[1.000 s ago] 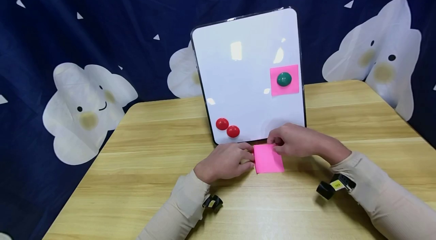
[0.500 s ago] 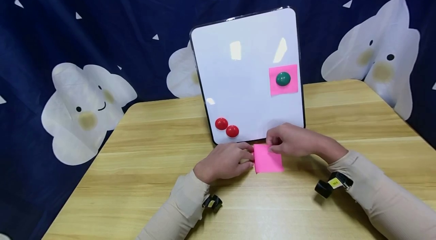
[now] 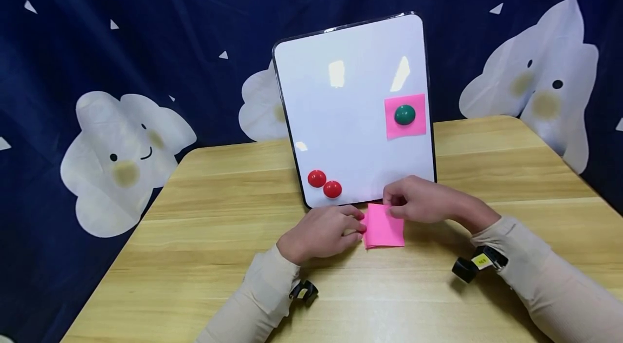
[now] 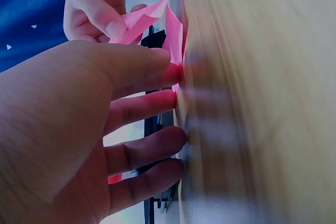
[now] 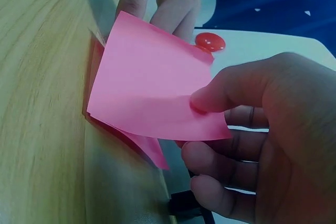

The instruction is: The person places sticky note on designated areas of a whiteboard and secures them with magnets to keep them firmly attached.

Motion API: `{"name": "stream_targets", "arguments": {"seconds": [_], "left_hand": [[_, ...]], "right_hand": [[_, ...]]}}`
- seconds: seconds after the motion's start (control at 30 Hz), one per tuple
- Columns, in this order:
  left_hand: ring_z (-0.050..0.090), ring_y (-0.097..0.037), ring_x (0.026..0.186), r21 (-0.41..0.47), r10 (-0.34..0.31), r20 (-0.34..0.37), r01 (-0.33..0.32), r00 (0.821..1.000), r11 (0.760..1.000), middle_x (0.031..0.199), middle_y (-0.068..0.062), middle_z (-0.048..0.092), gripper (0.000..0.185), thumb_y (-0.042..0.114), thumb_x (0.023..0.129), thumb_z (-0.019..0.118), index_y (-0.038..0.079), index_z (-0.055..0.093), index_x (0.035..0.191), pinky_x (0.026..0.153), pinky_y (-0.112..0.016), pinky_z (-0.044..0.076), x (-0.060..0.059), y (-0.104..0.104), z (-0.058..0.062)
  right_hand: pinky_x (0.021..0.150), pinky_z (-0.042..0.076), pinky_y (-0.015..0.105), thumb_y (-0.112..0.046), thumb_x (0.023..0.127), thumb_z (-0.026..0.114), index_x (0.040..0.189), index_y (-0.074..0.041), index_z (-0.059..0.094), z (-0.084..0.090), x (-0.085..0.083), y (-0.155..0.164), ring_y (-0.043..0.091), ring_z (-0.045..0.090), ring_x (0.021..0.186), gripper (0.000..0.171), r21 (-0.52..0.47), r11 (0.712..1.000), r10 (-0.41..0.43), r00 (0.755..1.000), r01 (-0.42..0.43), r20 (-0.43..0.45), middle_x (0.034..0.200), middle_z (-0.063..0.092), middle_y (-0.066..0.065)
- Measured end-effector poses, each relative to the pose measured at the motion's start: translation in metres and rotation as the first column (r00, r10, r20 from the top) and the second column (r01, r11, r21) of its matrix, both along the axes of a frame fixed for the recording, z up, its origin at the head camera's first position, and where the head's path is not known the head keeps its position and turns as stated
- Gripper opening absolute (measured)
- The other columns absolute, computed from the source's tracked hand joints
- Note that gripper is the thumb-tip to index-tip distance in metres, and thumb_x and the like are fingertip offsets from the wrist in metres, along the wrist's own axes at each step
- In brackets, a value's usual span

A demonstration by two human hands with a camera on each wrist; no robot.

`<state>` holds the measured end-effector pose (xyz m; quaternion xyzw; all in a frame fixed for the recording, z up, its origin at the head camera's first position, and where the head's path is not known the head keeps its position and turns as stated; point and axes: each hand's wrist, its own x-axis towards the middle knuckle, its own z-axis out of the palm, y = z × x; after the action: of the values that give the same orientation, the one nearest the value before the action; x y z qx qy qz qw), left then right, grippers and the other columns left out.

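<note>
1. The pad of pink sticky notes (image 3: 384, 232) lies flat on the wooden table (image 3: 219, 256), just in front of the lower edge of the whiteboard (image 3: 340, 116).
2. The right hand (image 3: 421, 199) pinches the top sheet (image 5: 155, 95) between thumb and fingers at its far right corner. The sheet is peeled up from the pad and remains attached along the left edge.
3. The left hand (image 3: 321, 232) rests on the table at the left side of the pad. Its fingers (image 4: 152, 85) are extended and their tips press against the left edge of the pad; nothing is clasped.
4. The whiteboard stands upright, leaning back toward the blue curtain (image 3: 121, 61).
5. A green magnet (image 3: 404, 114) holds a pink note (image 3: 405, 129) on the right side of the whiteboard.
6. Two red magnets (image 3: 324, 183) sit side by side, touching, near the lower left corner of the whiteboard.
</note>
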<state>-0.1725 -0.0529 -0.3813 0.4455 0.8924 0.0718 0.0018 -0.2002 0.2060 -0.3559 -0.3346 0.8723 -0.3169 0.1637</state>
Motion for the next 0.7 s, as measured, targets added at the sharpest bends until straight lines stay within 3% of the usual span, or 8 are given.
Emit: {"name": "stream_targets", "arguments": {"seconds": [0.33,0.7], "left_hand": [[0.059,-0.003,0.116,-0.016,-0.006,-0.023,0.006,1.000,1.000,0.125,0.007,0.066,0.022,0.027,0.097,0.064,0.024,0.078,0.114,0.083,-0.022,0.051,0.001,0.001,0.000],[0.058,-0.003,0.117,-0.014,-0.005,0.002,0.005,1.000,1.000,0.126,0.007,0.065,0.023,0.028,0.097,0.064,0.025,0.077,0.116,0.081,-0.021,0.051,0.000,0.000,-0.001]], "right_hand": [[0.063,0.044,0.029,-0.007,0.091,0.064,0.079,-0.018,0.060,0.002,0.000,0.003,0.018,0.053,0.074,0.017,0.000,1.000,-0.005,1.000,0.005,0.009,0.071,0.053,-0.004],[0.062,0.041,0.029,-0.004,0.090,0.064,0.076,-0.018,0.058,0.004,-0.005,0.011,0.018,0.051,0.072,0.021,-0.019,0.999,-0.039,0.999,0.038,-0.025,0.069,0.050,-0.004]]}}
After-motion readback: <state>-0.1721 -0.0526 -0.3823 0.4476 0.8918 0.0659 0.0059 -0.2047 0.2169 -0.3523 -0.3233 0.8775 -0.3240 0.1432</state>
